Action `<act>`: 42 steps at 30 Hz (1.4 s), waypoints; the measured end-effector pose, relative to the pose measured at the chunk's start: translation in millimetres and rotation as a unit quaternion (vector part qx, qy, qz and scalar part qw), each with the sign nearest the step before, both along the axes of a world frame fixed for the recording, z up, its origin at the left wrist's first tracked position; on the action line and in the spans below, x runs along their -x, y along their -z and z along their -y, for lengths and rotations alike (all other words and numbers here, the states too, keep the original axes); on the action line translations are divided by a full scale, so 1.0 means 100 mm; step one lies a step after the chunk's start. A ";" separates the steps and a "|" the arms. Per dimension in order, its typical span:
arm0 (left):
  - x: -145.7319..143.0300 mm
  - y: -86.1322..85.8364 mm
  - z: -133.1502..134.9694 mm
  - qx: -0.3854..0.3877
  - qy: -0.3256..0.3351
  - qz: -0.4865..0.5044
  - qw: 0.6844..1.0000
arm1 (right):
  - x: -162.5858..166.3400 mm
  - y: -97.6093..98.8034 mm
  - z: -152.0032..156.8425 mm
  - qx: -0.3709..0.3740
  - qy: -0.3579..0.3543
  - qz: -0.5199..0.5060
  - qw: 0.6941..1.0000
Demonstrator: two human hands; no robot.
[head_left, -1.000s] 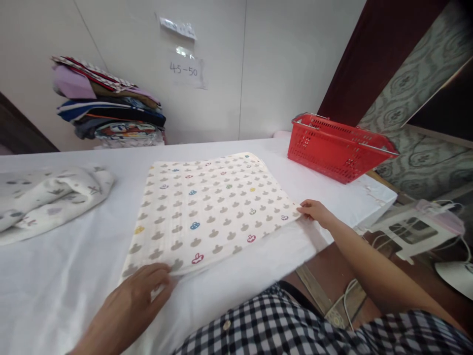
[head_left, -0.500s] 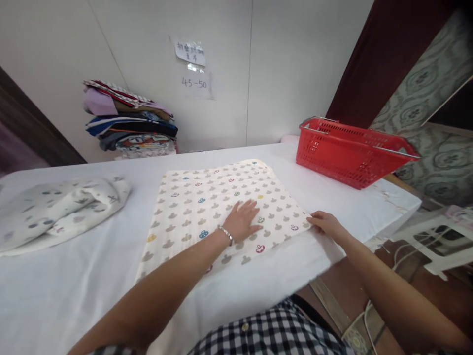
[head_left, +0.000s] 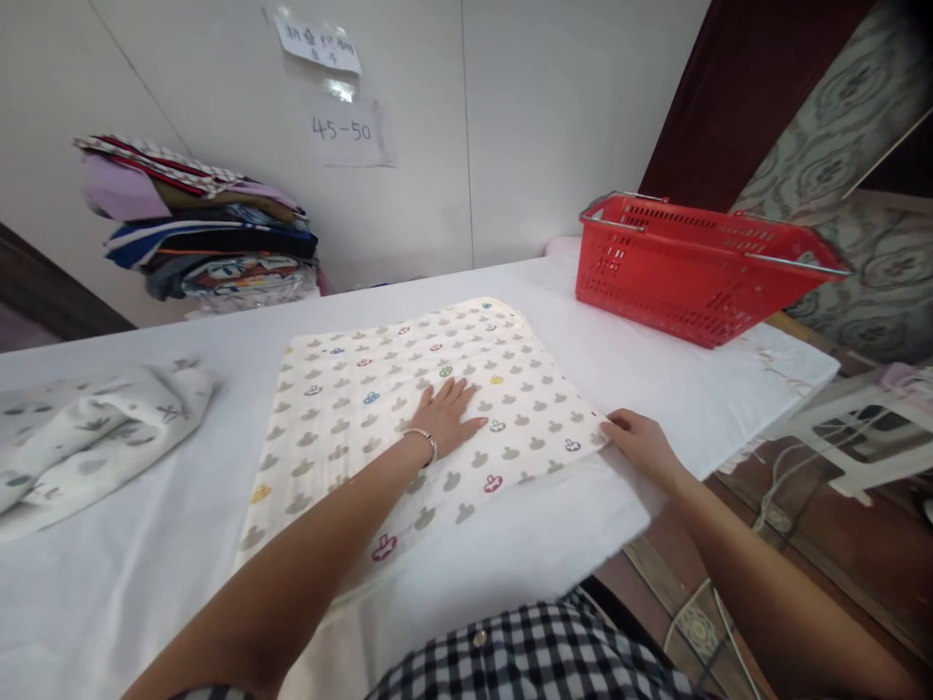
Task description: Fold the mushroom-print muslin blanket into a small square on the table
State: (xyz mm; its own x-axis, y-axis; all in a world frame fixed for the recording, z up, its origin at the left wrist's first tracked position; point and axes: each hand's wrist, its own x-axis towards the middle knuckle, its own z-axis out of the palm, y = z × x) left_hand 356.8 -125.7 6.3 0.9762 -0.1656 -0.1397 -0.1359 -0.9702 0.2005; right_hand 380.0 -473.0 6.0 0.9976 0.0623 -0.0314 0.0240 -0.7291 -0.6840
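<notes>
Across the whole lower view spreads a table (head_left: 109, 544) under a white sheet. At its middle lies a folded cream cloth (head_left: 342, 428) printed with small grey and coloured shapes, flat, its near edge close to the table's front edge. At 2 o'clock from that cloth stands a red plastic basket (head_left: 685, 272) with metal handles, near the table's right end and well apart from the cloth. At 10 o'clock a stack of folded fabrics (head_left: 204, 233) sits against the wall. At 9 o'clock lies a rumpled white cloth (head_left: 87, 437) with grey marks.

The left hand (head_left: 446, 413) lies palm down on the cream cloth's centre, fingers stretched and spread, gripping nothing. The right hand (head_left: 641, 442) touches the cloth's 3 o'clock corner with bent fingers; whether it pinches the fabric cannot be told. A thin bracelet (head_left: 425, 437) circles the left wrist.
</notes>
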 end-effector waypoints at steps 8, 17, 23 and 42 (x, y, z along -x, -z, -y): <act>-0.27 -0.06 0.40 -0.011 0.080 0.062 0.995 | 0.02 -0.04 0.08 -0.148 0.063 -0.030 0.987; -0.47 -0.05 0.37 0.016 0.032 0.017 0.999 | 0.06 -0.01 0.17 -0.109 0.000 -0.028 0.994; 0.11 -0.37 0.82 0.109 0.122 0.112 0.980 | 0.04 0.01 0.23 -0.132 0.002 -0.044 0.990; 0.48 -0.35 0.79 -0.049 0.202 0.105 0.973 | -0.21 -0.22 0.00 -0.095 -0.048 -0.003 0.994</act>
